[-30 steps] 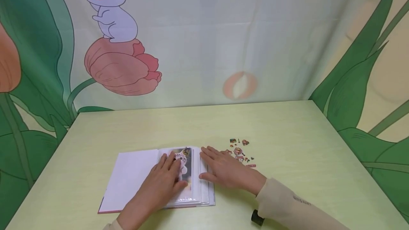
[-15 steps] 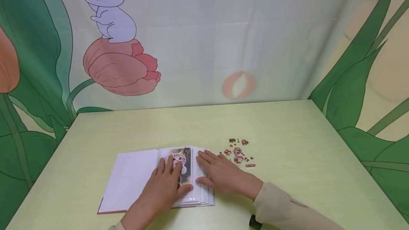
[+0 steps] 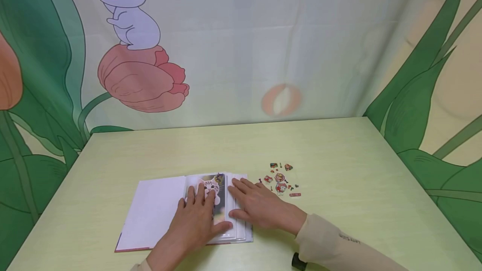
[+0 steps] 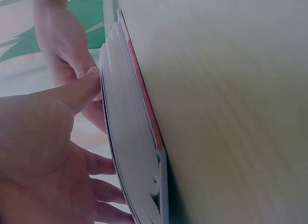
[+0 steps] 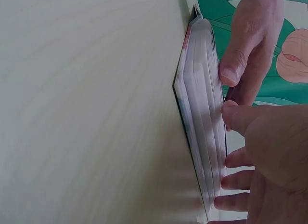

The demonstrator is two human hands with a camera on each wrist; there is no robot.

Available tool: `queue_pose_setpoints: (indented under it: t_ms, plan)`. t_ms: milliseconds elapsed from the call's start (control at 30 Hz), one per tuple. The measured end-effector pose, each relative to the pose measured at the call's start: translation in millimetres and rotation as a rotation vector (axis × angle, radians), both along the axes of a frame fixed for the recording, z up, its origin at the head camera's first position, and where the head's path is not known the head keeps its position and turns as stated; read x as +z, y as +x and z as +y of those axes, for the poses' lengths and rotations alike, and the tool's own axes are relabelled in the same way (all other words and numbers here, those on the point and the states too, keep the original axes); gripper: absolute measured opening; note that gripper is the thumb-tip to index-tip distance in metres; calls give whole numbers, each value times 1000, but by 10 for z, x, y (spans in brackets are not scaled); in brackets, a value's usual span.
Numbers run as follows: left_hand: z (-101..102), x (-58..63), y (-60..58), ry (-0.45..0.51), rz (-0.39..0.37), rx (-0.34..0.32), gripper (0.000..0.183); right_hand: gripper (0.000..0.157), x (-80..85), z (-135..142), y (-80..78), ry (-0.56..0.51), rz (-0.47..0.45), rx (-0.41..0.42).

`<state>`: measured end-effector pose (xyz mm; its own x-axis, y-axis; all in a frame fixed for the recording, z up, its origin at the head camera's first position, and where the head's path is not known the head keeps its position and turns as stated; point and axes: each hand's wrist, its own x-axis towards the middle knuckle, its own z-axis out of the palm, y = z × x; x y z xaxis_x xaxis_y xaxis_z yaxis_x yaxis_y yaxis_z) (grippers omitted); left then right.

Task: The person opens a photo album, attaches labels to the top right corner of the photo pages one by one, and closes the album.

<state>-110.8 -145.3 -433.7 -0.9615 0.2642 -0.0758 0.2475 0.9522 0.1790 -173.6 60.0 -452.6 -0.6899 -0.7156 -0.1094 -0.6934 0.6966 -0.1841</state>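
A photo album (image 3: 156, 208) lies open on the table, its white inside cover to the left and a thick stack of sleeve pages to the right. The top page shows a kitten picture (image 3: 219, 200), partly hidden under my left hand (image 3: 196, 218). That hand rests on it with fingers spread and thumb pointing right. My right hand (image 3: 263, 206) touches the right part of the pages with extended fingers. In the left wrist view the page stack (image 4: 127, 103) is seen edge-on, fingertips at its top surface. The right wrist view shows the same album (image 5: 204, 103) from its other side.
Several small stickers (image 3: 280, 177) on a clear sheet lie right of the album, beyond my right hand. A black object (image 3: 299, 262) sits by the right sleeve (image 3: 324, 241). Behind the pale table (image 3: 339, 149) hangs a printed curtain (image 3: 226, 45).
My right hand has slid slightly left over the pages, uncovering more of the stickers. My left hand has shifted a little right and nearer on the kitten picture.
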Motion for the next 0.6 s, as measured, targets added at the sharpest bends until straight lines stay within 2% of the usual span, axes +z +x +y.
queue_pose_setpoints:
  t_ms: [267, 600]
  plan:
    - [11, -6, 12, 34, -17, 10, 101, 72, -20, -12, 12, 9, 12, -8]
    - [15, -16, 23, 25, -24, 20, 103, 72, -23, -6, 14, 19, 25, -6]
